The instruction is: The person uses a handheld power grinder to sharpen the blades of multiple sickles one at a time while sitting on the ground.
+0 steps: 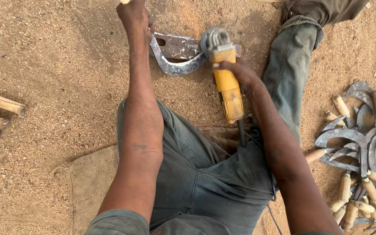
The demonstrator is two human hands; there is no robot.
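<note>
left hand (pixel 132 17): grips sickle (pixel 177 65) beside grinder
right hand (pixel 236 72): holds yellow grinder (pixel 227 82)
sickle pile (pixel 362 152): right of grinder

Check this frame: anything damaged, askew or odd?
Nothing looks damaged. The left hand holds a curved sickle blade over a metal block; the right hand holds the yellow angle grinder. Sickles lie piled on sand.

We stretch our left arm straight forward, its hand (pixel 132 17) clenched shut at the far end; our right hand (pixel 236 72) wraps closed, forearm angled inward, legs spread.
</note>
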